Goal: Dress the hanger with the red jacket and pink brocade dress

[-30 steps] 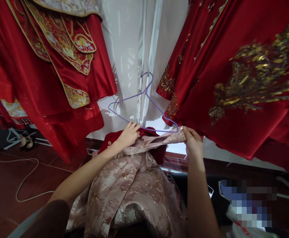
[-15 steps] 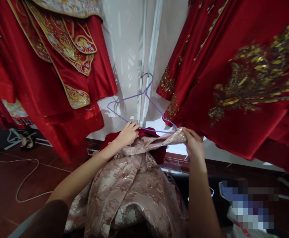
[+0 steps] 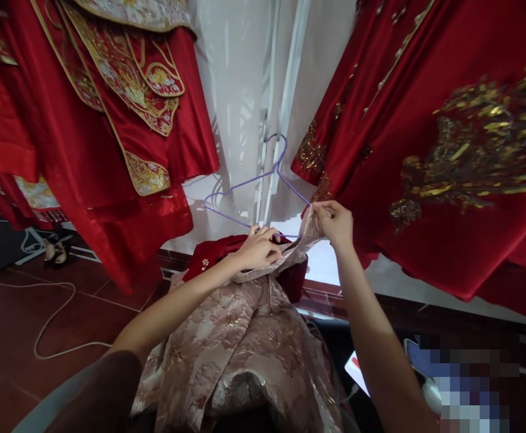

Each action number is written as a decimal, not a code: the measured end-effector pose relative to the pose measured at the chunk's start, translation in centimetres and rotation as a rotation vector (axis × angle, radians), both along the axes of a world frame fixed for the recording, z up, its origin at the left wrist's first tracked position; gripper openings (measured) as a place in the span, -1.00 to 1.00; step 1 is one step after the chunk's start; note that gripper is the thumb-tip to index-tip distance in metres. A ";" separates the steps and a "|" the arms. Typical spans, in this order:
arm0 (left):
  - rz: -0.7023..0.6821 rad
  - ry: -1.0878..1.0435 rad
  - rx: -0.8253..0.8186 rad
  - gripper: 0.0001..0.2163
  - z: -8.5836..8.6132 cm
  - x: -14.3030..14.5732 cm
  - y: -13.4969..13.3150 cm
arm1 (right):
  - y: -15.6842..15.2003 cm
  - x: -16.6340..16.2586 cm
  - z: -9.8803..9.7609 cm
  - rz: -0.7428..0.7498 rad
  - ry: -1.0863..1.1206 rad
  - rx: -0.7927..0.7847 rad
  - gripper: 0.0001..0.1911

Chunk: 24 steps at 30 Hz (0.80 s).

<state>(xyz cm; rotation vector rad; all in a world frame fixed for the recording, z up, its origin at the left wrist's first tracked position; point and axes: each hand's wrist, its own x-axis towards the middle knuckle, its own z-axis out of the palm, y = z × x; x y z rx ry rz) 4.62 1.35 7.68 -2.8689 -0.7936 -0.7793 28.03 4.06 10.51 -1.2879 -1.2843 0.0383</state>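
A pale pink brocade garment (image 3: pixel 240 349) drapes down in front of me over a dark red velvet piece (image 3: pixel 220 252). A thin purple wire hanger (image 3: pixel 254 180) stands at its top edge. My left hand (image 3: pixel 258 248) is closed on the hanger's bottom bar and the garment's upper edge. My right hand (image 3: pixel 333 219) pinches a corner of the pink fabric and holds it up by the hanger's right shoulder.
Red embroidered robes hang at the left (image 3: pixel 109 120) and right (image 3: pixel 434 138), with a white wall and vertical rail (image 3: pixel 285 90) between them. A white cable (image 3: pixel 50 325) lies on the red-brown floor. Shoes (image 3: pixel 55 252) sit far left. A blurred patch fills the lower right.
My right hand has lifted the fabric corner up and to the left, toward the hanger's right shoulder. My left hand has shifted slightly right along the hanger bar.
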 end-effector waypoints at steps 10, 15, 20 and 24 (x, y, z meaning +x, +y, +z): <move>-0.002 -0.144 -0.045 -0.80 1.3 -0.7 -0.6 | 0.9 -3.1 0.3 -0.016 -0.180 0.127 -0.60; 0.225 -0.518 -0.186 -0.79 2.6 -5.9 3.1 | 0.8 -1.9 1.4 0.002 -0.151 0.168 -0.59; 0.637 -0.885 -0.208 -0.76 2.0 -13.2 8.6 | 0.4 -1.1 2.3 0.036 -0.161 0.173 -0.63; 0.701 -0.980 -0.373 -0.77 0.7 -15.9 10.5 | 0.6 -1.1 2.3 0.040 -0.145 0.159 -0.65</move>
